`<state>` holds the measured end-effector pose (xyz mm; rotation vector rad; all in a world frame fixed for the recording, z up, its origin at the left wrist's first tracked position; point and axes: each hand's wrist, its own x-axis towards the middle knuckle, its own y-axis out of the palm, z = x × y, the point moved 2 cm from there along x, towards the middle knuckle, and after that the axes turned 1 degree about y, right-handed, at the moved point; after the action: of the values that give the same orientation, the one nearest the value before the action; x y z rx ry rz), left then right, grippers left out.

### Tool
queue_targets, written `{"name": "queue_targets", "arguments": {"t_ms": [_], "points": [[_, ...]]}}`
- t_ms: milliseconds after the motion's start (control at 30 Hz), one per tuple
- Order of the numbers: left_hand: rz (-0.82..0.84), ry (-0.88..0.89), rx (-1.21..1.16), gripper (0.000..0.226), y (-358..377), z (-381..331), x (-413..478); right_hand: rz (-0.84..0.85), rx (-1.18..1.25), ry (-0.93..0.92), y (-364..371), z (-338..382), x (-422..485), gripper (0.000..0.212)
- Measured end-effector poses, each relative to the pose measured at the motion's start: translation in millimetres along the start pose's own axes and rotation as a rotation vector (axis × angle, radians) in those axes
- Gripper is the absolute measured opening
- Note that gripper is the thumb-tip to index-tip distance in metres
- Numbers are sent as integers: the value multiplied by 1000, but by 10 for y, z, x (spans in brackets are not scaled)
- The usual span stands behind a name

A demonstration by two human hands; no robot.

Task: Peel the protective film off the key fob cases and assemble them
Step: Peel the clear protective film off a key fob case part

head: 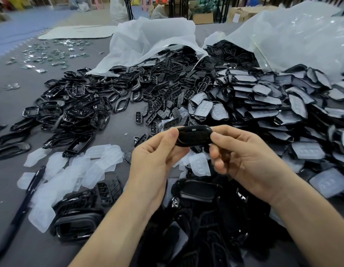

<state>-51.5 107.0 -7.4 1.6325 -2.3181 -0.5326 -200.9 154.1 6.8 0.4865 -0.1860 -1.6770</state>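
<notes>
I have both hands up over the grey surface (121, 128), sharing one glossy black key fob case (194, 136): the left hand (157, 153) pinches its left end, the right hand (242, 157) its right end. Peeled films (71, 170) and a pen (23, 205) lie lower left. Black frames (75, 110) are heaped beyond them, film-covered cases (273, 105) to the right, and white bags (148, 41) behind.

Small-parts assembly workshop: grey work table (121, 128) heaped with loose black plastic key fob shells (75, 105), bulk translucent white plastic sacks (148, 35), brown cardboard cartons (203, 17) behind.
</notes>
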Motion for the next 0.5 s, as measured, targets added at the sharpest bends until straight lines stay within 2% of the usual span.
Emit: {"name": "queue_targets", "arguments": {"t_ms": [133, 367, 500], "points": [[-3, -145, -80, 21, 18, 14, 8, -47, -17, -61, -1, -36, 20, 14], [-48, -194, -99, 22, 26, 15, -5, 27, 109, -69, 49, -77, 34, 18], [28, -227, -170, 22, 17, 6, -3, 91, 106, -98, 50, -43, 20, 23]]}}
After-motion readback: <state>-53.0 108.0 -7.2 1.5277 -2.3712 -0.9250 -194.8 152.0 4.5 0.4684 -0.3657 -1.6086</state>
